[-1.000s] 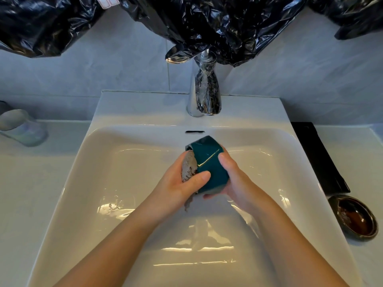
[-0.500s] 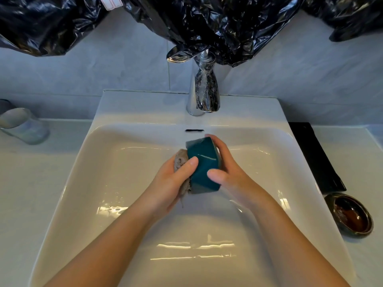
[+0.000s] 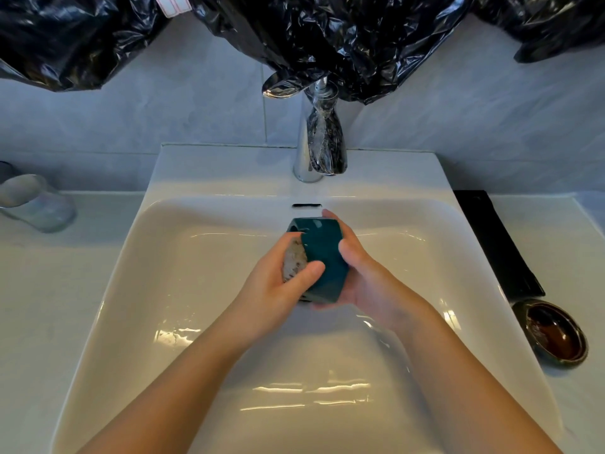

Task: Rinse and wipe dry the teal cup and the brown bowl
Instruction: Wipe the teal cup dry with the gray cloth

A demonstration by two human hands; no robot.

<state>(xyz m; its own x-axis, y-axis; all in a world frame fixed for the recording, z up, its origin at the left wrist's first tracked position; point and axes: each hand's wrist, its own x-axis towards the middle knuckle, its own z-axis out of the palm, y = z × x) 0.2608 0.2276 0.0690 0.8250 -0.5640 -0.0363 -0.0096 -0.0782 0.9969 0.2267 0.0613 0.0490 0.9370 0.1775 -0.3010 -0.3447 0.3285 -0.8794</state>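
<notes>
Though glossy — faceted teal cup (image 3: 322,257)

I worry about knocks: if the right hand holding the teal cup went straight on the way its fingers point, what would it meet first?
The right hand would likely meet the white ceramic basin's back wall by the black overflow slot; depth is unclear.
</notes>
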